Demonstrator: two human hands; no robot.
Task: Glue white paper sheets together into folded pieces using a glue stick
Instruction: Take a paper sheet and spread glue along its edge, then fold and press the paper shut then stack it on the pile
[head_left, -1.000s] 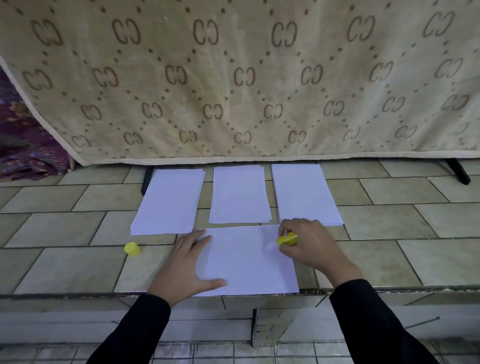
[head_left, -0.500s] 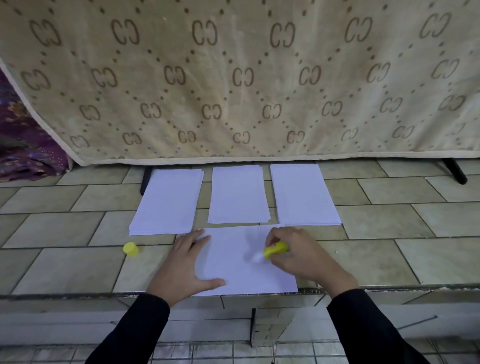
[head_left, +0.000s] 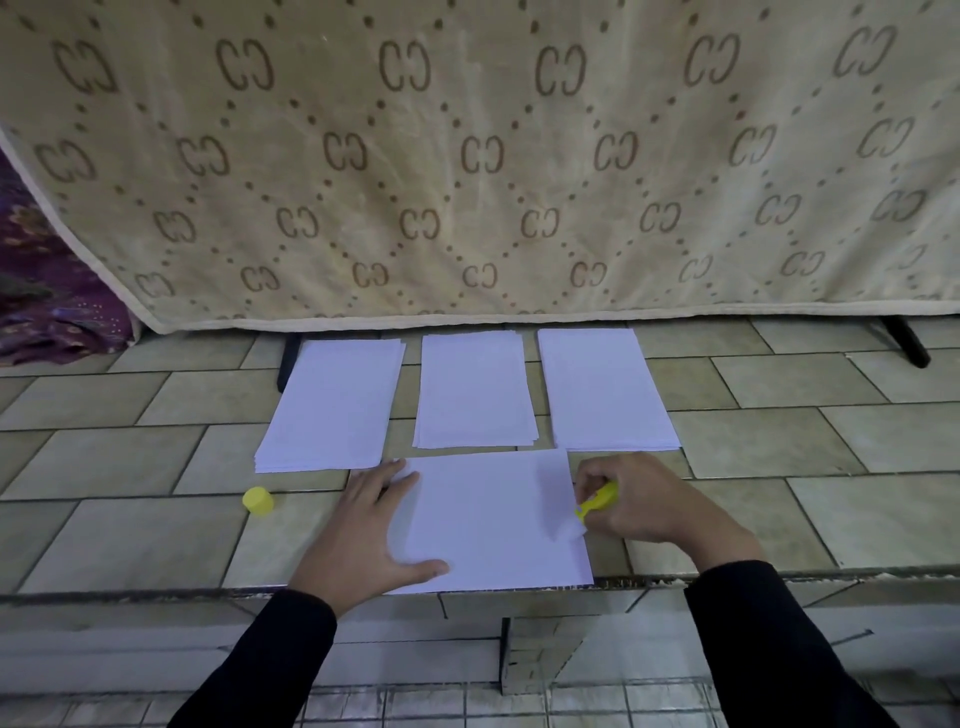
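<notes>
A single white sheet (head_left: 493, 519) lies flat on the tiled ledge near its front edge. My left hand (head_left: 363, 535) rests flat on the sheet's left side, fingers straight and spread. My right hand (head_left: 644, 499) grips a yellow glue stick (head_left: 597, 501), whose white tip touches the sheet's right edge. Behind the sheet, three stacks of white paper sit side by side: a left stack (head_left: 332, 405), a middle stack (head_left: 475, 389) and a right stack (head_left: 605, 389). The yellow glue cap (head_left: 258, 501) stands on the tiles left of my left hand.
A beige patterned cloth (head_left: 467, 156) hangs right behind the stacks. Purple fabric (head_left: 47, 291) lies at the far left. The tiled ledge (head_left: 779, 441) ends at a front edge just below the sheet. A dark stand leg (head_left: 906, 343) sits at the back right.
My right hand swept the glue stick left to the sheet's middle, then back to the right edge, lower than a second ago. My left hand has stayed put.
</notes>
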